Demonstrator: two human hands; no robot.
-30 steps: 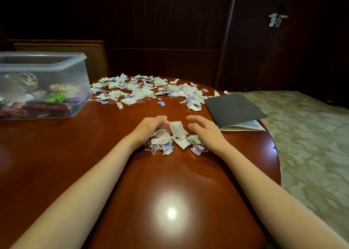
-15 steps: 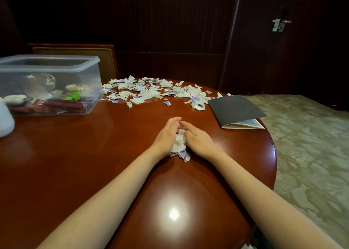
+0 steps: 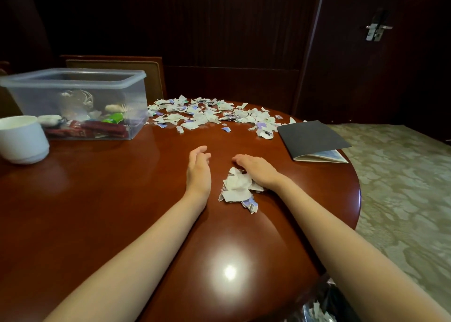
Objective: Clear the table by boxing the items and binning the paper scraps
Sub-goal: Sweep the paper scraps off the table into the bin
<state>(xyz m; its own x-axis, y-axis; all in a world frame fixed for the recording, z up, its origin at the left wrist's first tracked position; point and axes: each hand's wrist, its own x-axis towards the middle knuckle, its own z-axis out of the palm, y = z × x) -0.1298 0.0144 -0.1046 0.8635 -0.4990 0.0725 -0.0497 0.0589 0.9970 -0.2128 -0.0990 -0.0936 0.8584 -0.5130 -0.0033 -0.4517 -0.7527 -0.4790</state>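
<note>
The heap of torn white paper scraps (image 3: 238, 187) lies against your right hand (image 3: 256, 169), fingers loosely straight and gripping nothing — your left hand (image 3: 199, 167), relaxed and empty, sits just to its left.

Hotel-like room, lever door lock (image 3: 375, 31), patterned carpet (image 3: 405, 189)

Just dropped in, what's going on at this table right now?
A person is clearing the wooden table. The right hand rests against a small gathered pile of paper scraps near the front; the left hand lies open beside it, not touching. A larger scatter of scraps across the far side is not yet gathered. The clear plastic box holds several items; a white cup and dark notebook sit outside it.
</note>
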